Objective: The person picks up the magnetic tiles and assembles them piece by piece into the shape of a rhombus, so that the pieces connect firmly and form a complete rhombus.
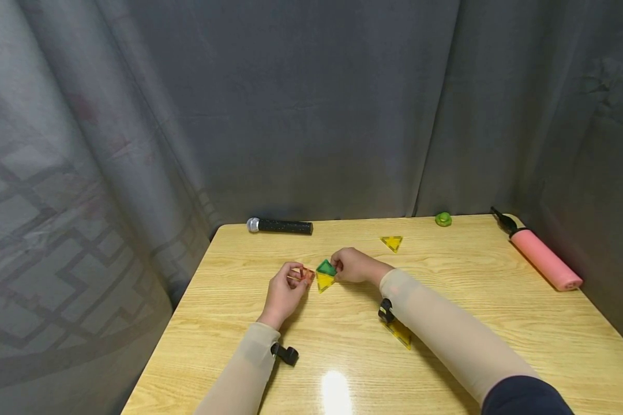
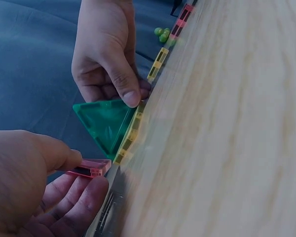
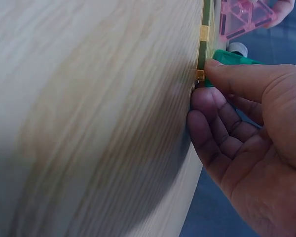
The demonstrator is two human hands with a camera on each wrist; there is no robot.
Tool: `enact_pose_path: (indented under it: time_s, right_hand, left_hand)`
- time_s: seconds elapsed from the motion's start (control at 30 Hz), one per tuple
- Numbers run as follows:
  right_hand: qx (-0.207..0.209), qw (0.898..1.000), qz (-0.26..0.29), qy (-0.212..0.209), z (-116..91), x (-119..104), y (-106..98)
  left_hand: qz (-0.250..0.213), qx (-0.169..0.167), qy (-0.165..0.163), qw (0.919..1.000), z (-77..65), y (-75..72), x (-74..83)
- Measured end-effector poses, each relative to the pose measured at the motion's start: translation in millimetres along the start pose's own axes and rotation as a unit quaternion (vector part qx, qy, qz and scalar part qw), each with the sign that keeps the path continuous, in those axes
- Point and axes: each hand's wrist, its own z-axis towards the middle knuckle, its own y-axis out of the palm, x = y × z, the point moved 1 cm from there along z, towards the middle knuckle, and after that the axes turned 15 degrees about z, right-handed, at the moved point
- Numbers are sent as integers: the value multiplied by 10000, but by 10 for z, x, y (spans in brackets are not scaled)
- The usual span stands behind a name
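In the head view my left hand [image 1: 284, 293] pinches a translucent red magnetic tile [image 1: 307, 275] between thumb and fingers. Just right of it, a green triangular magnetic tile [image 1: 325, 267] meets a yellow triangular magnetic tile [image 1: 324, 281] edge to edge. My right hand [image 1: 357, 265] pinches the green tile's right corner, where the two join. Seen from the left wrist, the green tile [image 2: 106, 123] tilts up from the yellow tile [image 2: 132, 134], which lies low along the tabletop. The red tile [image 2: 92, 168] is close to their near corner. The right fingertips partly cover the join in the right wrist view.
One yellow triangular tile [image 1: 392, 243] lies toward the back, another yellow tile [image 1: 398, 334] partly under the right forearm. Along the back edge are a black microphone [image 1: 282, 226] and a small green toy [image 1: 443, 219]. A pink hand pump [image 1: 545, 259] lies at right. Grey curtains hang behind.
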Motion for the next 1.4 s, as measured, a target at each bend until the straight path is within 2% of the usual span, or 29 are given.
enact_pose_path:
  time_s: [0.3,0.67,1.1,1.4]
  right_hand:
    - [-51,10000,-40,-75,8,-62,60]
    - [-46,9997,-179,-170,-7,-106,79]
    - [-69,9999,-78,-75,21,-78,94]
    - [-121,9999,-9,-64,12,-78,86]
  left_hand:
    - [-34,12,-4,10000,3,6,-8]
    - [72,-62,153,9998,4,24,3]
    - [-99,-186,-7,9998,10,64,4]
    - [-151,-279,39,9995,5,71,3]
